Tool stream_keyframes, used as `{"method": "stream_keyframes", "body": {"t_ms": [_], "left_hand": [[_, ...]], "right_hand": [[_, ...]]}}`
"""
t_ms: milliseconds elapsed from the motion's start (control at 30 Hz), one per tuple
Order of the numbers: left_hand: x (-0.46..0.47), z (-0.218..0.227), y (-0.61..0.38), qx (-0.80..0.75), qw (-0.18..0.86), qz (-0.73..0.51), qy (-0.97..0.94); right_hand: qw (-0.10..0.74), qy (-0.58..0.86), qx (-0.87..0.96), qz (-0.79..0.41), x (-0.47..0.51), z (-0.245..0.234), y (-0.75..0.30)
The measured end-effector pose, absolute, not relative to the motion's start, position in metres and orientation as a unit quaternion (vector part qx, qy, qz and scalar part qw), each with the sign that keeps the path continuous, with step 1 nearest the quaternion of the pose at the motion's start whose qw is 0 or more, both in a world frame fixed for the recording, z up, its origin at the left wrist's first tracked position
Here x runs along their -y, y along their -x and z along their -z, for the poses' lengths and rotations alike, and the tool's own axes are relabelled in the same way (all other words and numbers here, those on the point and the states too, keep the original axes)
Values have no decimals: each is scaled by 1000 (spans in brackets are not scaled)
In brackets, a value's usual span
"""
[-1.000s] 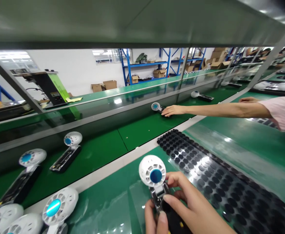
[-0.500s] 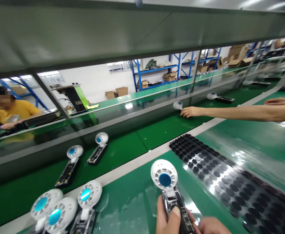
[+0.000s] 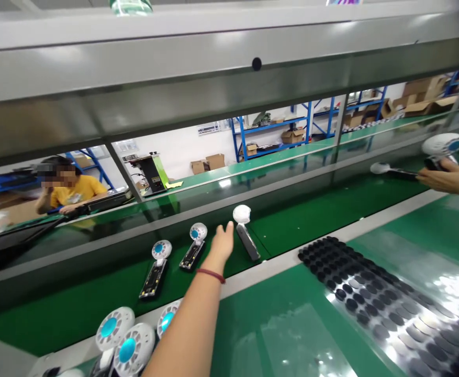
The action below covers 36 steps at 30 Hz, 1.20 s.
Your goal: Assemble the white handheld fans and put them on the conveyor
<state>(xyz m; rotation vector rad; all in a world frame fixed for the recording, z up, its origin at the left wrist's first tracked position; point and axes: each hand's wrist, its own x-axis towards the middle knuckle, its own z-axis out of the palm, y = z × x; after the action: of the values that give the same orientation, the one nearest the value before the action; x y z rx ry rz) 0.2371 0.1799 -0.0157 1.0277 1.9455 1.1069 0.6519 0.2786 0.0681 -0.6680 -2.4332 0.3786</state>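
My left hand [image 3: 222, 243], with a dark red band at the wrist, reaches over the green conveyor belt. Its fingers are apart and nothing shows in them. Just right of the fingertips lies a handheld fan [image 3: 248, 242] with a white head and a dark handle; touching or apart, I cannot tell. Left of the hand are two more fans [image 3: 193, 254] [image 3: 153, 277] with blue discs and opened handles showing circuit boards. Several fans [image 3: 127, 350] cluster at the lower left, partly behind my forearm. My right hand is out of view.
A co-worker's hand [image 3: 447, 178] holds a fan [image 3: 443, 144] at the right; another fan [image 3: 381, 168] lies on the belt there. Black round pads [image 3: 350, 290] on a clear sheet cover the green table. A metal beam [image 3: 213, 68] runs overhead. A person in yellow [image 3: 82, 191] sits across.
My left hand has moved forward to the belt, and the fan seen in my grasp has left it. A fan now lies beside that hand. The co-worker's hand moved right, holding a fan.
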Motion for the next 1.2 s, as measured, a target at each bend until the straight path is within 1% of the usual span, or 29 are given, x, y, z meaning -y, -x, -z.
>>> {"method": "stream_keyframes", "body": {"t_ms": [67,100,133,200,300,400,533,600,667,767,867,1067,1200], "left_hand": [[-189,10,-206,-807,268,-361,-383],[-190,10,-193,-831,244,-331,-375],[-189,10,-181,-849,228,-304,-367],[-185,14,-163,-872,226,-255,-352],[-182,23,-152,-875,275,-215,-336],[-182,33,-163,-849,332,-253,-324],[-161,33,-213,-765,395,-396,-320],[-135,30,-250,-704,435,-458,-323],[-102,32,-289,-639,502,-491,-314],[-54,42,-337,-555,619,-486,-270],[-25,59,-359,-505,683,-468,-244],[-22,86,-361,-440,696,-542,-168],[-26,90,-364,-442,689,-544,-182]], "right_hand": [[359,237,892,-141,-278,-73,-661],[370,227,889,-145,-274,-74,-662],[362,215,894,-153,-268,-73,-660],[302,186,918,-179,-250,-64,-651],[188,149,942,-235,-210,-29,-627],[114,134,940,-292,-159,18,-604],[83,136,926,-342,-105,61,-581],[86,139,920,-357,-90,71,-572],[97,144,914,-366,-81,75,-564],[122,154,907,-373,-75,75,-557],[155,169,900,-371,-76,71,-554],[214,214,886,-351,-79,71,-552],[224,250,875,-349,-71,79,-556]]}}
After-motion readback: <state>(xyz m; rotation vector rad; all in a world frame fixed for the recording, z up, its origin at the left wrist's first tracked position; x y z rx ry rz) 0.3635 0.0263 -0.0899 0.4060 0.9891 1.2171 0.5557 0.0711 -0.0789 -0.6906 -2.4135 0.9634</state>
